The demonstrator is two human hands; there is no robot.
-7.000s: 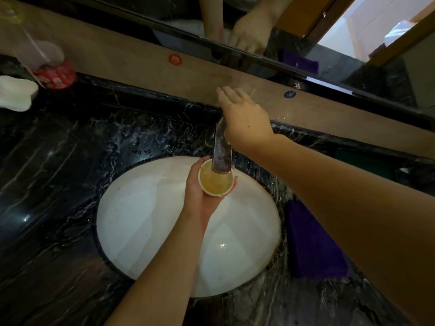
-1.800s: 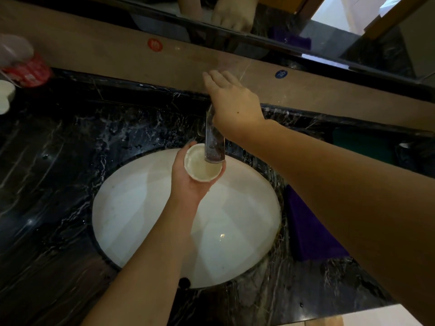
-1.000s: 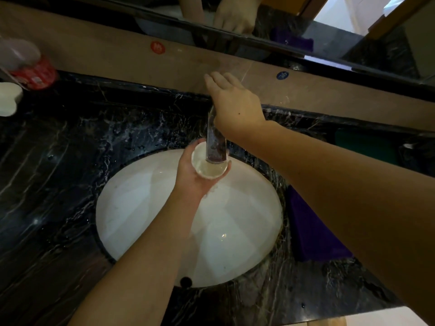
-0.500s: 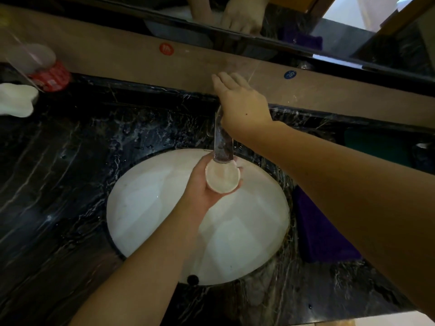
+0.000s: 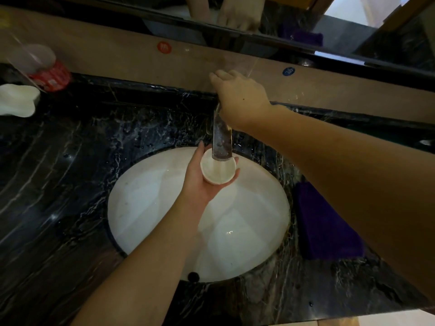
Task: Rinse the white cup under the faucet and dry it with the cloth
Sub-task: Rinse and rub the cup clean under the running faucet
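My left hand (image 5: 200,182) clamps the cup (image 5: 218,169) under the faucet (image 5: 221,140); right hand (image 5: 240,100) closed on its handle. A wet cup could slip into the basin (image 5: 146,208).

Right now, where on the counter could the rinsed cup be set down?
The widest bare patch is the black marble counter left of the sink basin, in front of the white soap dish and the red-labelled container. Right of the basin is crowded: the purple cloth and the right forearm cover it.
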